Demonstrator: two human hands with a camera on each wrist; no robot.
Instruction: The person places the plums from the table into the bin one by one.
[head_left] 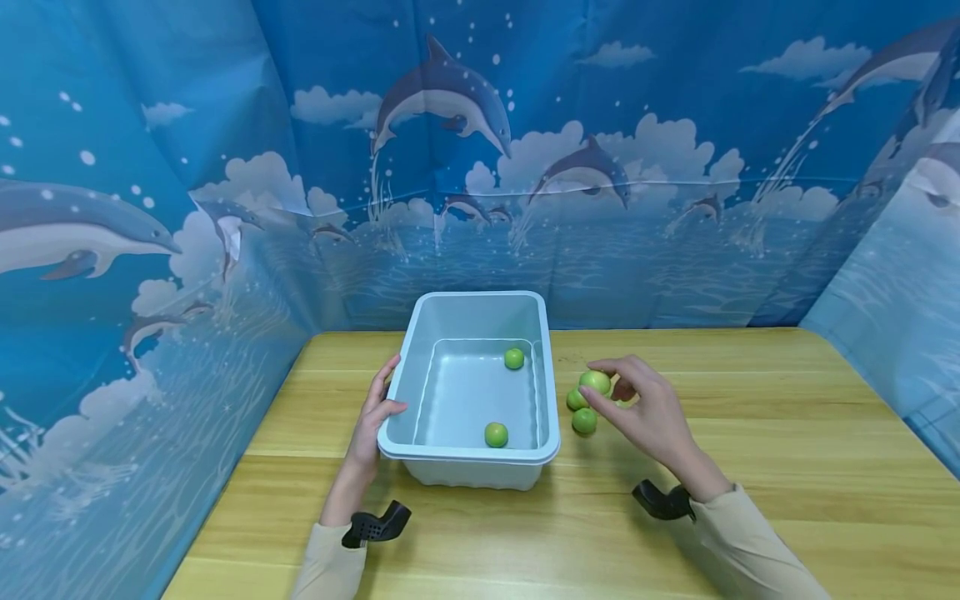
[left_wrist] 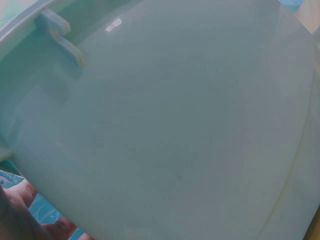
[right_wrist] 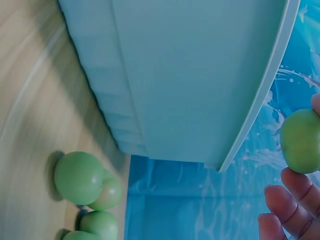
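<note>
A pale blue plastic bin [head_left: 468, 454] stands on the table with two small round green fruits inside, one fruit [head_left: 513, 358] toward the back and another fruit [head_left: 496, 434] near the front wall. My left hand [head_left: 367, 429] grips the bin's left rim, thumb over the top and fingers outside. Between thumb and fingertips, my right hand [head_left: 656, 412] pinches a green fruit [right_wrist: 300, 141], raised off the table to the right of the bin. Below it lie several more green fruits [right_wrist: 79, 178], partly hidden by the hand in the head view. The left wrist view mostly shows the bin's outer wall [left_wrist: 175, 120].
The wooden table [head_left: 787, 433] extends to both sides of the bin. A blue dolphin-print curtain [head_left: 600, 250] hangs behind the table's far edge and along its sides. Each wrist carries a black camera mount [head_left: 663, 500].
</note>
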